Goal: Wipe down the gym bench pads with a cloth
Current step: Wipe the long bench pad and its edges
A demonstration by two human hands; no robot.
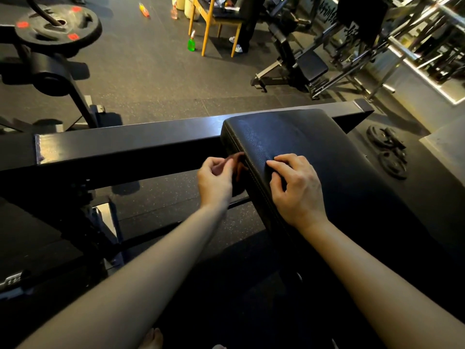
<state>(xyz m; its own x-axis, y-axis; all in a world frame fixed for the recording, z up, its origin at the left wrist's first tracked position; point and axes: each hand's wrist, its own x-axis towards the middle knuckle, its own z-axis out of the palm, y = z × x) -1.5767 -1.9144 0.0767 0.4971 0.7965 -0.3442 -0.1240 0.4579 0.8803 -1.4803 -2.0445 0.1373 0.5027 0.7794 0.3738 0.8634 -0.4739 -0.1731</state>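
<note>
The bench pad [324,152] runs lengthwise away from the person, its far end over the steel beam [125,144]. The left hand [216,177] has its fingers pinched on a dark cloth [239,170] at the pad's side. Just right of them, the right hand [297,187] rests loosely bent fingers on top. A far-off spray bottle [191,43] holds green liquid.

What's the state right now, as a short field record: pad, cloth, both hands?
pad: black leather-look bench pad, on black steel frame
cloth: small dark reddish-brown cloth, against pad's left side edge
left hand: pinches cloth
right hand: rests on pad top, fingers bent, holds nothing
spray: green plastic spray bottle, on floor, far
</note>
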